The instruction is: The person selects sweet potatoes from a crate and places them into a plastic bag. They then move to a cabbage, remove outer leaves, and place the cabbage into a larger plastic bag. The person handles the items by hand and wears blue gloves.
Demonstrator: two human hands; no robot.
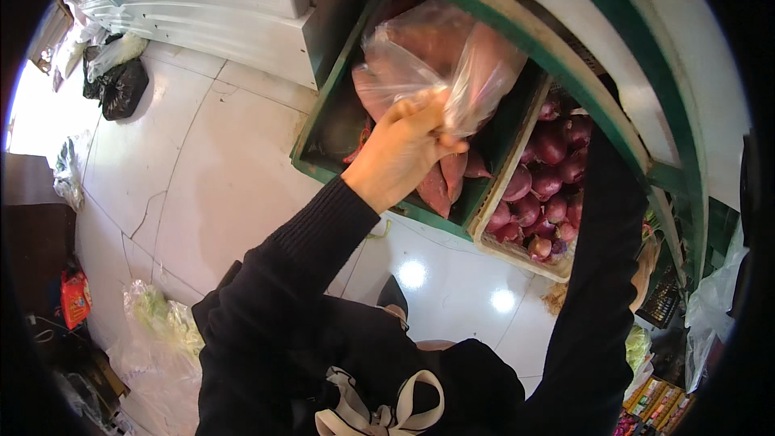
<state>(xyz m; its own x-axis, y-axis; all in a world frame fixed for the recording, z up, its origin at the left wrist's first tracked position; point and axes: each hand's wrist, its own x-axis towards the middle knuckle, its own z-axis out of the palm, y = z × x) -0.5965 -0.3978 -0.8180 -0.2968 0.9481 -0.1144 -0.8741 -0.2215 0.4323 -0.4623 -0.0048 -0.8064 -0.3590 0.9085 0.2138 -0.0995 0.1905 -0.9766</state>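
My left hand [408, 142] grips the gathered edge of a clear plastic bag [424, 66]. The bag spreads above a green crate [327, 127]. Sweet potatoes show through the plastic; I cannot tell whether they lie inside the bag or beneath it. Several bare sweet potatoes [445, 184] rest in the crate below my fingers. My right hand is out of view, its black sleeve [605, 242] passing over the onions and under a green-edged shelf.
A pale crate [484, 218] of red onions [545, 157] adjoins the green one. The shelf frame [533, 48] overhangs both. White cabinet [242, 30] stands at upper left. On the tiled floor [200, 151] lie a black plastic bag [124, 88] and a clear bag of greens [160, 327].
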